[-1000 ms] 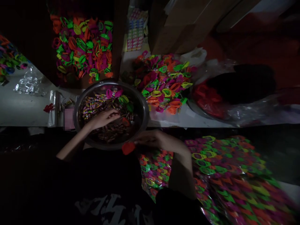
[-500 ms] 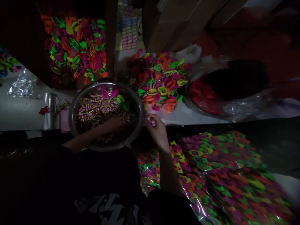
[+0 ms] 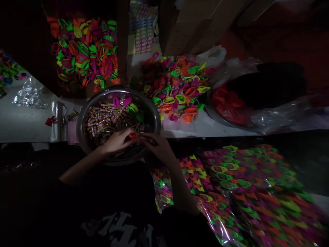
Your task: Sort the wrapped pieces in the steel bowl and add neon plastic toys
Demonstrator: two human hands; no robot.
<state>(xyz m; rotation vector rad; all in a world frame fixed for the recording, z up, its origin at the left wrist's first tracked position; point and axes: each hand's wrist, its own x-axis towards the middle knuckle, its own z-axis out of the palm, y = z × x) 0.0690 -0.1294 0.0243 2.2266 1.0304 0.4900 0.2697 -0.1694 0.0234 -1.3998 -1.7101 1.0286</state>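
Observation:
A wide metal bowl [image 3: 157, 120] holds many small wrapped candies [image 3: 102, 115], with a few pink and green toy watches [image 3: 133, 108] on top. Over the bowl's front part, my left hand [image 3: 118, 141] is closed on an orange toy watch [image 3: 133, 136], mostly covered by the fingers. My right hand [image 3: 160, 149] meets it at the bowl's right side, its fingertips at the orange piece. Small wrapped candies [image 3: 151, 140] are tucked in the curled fingers of that right hand.
Behind the bowl, loose toy watches fill a box [image 3: 87, 55] and form a pile [image 3: 180, 89] on the white table [image 3: 185, 128]. A cardboard box [image 3: 190, 31] stands at the back. Bagged rows of toy watches [image 3: 246, 168] lie lower right. Clear plastic [image 3: 272, 118] is at right.
My left hand has risen from among the candies and now holds an orange toy watch. My right hand has moved left from outside the rim to over the bowl, beside the left hand.

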